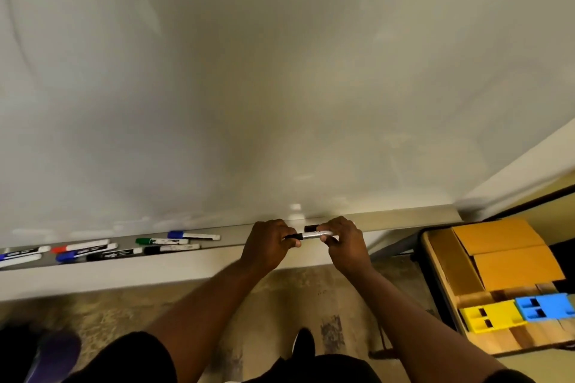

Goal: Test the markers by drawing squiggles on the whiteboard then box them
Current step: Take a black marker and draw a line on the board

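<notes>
A large whiteboard (280, 71) fills the upper view, with only a faint dark line at its far left edge. Both my hands hold one black marker (312, 235) level, just above the board's tray (227, 235). My left hand (270, 246) grips its black cap end, and my right hand (342, 242) grips the white barrel. A dark object (310, 228) lies on the tray behind the marker. Several other markers lie on the tray to the left: a green one (160, 241), a blue one (193, 235), a black one (172, 248), a red one (79, 246).
A low table (435, 277) at the right carries an orange cardboard box (510, 255), a yellow block (488, 319), a blue block (544, 306) and wooden blocks. Mottled floor lies below the tray. A purple shoe (53, 354) shows at bottom left.
</notes>
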The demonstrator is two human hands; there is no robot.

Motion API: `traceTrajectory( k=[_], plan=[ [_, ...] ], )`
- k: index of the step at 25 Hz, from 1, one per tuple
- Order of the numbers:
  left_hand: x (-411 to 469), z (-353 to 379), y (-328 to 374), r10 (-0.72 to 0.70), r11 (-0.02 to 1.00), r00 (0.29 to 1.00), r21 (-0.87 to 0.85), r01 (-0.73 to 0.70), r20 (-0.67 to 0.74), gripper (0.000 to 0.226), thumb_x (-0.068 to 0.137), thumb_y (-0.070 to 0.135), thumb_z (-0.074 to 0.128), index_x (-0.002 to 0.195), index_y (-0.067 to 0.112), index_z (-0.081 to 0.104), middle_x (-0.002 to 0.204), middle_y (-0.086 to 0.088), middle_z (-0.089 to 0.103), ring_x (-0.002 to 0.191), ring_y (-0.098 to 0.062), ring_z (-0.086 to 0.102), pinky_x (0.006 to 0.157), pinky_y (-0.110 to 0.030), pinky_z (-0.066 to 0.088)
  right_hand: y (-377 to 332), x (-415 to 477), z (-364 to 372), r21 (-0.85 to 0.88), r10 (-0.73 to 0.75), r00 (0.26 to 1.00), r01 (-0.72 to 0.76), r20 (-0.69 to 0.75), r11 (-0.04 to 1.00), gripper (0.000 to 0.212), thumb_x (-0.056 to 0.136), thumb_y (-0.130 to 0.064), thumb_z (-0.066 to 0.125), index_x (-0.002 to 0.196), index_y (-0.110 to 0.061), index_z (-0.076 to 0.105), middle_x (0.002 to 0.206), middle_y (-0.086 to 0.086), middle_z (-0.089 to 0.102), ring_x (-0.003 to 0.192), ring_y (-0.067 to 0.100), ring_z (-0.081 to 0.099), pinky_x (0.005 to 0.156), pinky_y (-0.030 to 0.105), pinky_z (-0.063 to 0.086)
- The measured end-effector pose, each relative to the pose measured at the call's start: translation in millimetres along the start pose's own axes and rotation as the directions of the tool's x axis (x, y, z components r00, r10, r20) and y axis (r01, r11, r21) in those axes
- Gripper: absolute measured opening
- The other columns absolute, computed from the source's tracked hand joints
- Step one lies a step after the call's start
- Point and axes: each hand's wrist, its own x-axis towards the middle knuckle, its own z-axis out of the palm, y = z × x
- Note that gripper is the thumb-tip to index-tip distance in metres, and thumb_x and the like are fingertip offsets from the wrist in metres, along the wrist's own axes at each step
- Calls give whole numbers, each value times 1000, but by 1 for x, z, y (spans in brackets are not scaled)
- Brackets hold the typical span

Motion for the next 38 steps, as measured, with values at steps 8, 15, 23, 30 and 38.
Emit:
traceTrajectory(
  k=[8,15,23,30,38],
  plan=[
    [31,54,39,-397,905,907,-222,362,-139,29,84,36,73,110,23,73,110,0,67,102,-20,62,87,-28,49,23,14,-12,42,209,970,-206,-120,978,32,92,-9,69,123,-16,67,129,2,56,119,17,51,95,21,38],
    [48,60,60,-624,723,775,-449,525,-98,33,101,36,48,110,15,72,113,-8,71,105,-26,64,90,-29,46,19,23,-18,255,353,932,-324,-76,911,52,92,4,54,138,-19,48,137,-1,52,121,17,52,97,24,40],
    [51,69,55,-670,461,733,-709,534,116,72,98,61,20,128,8,58,127,-11,63,116,-29,57,92,-30,39,42,26,-16,452,439,898,-401,21,797,35,105,-13,41,139,-20,42,122,3,57,107,23,59,91,36,49],
    [56,69,44,-639,407,740,-725,556,209,97,74,81,22,126,8,60,123,-10,64,114,-27,59,104,-38,43,43,35,-23,460,461,883,-447,87,767,39,107,-41,32,130,-15,49,116,9,62,103,25,60,89,37,48],
    [56,66,36,-612,380,746,-730,568,261,77,77,80,24,101,17,63,99,2,61,98,-18,57,101,-35,40,48,46,-25,488,571,799,-580,186,653,65,79,-77,32,109,-26,59,113,8,66,104,30,62,99,55,48]
  ],
)
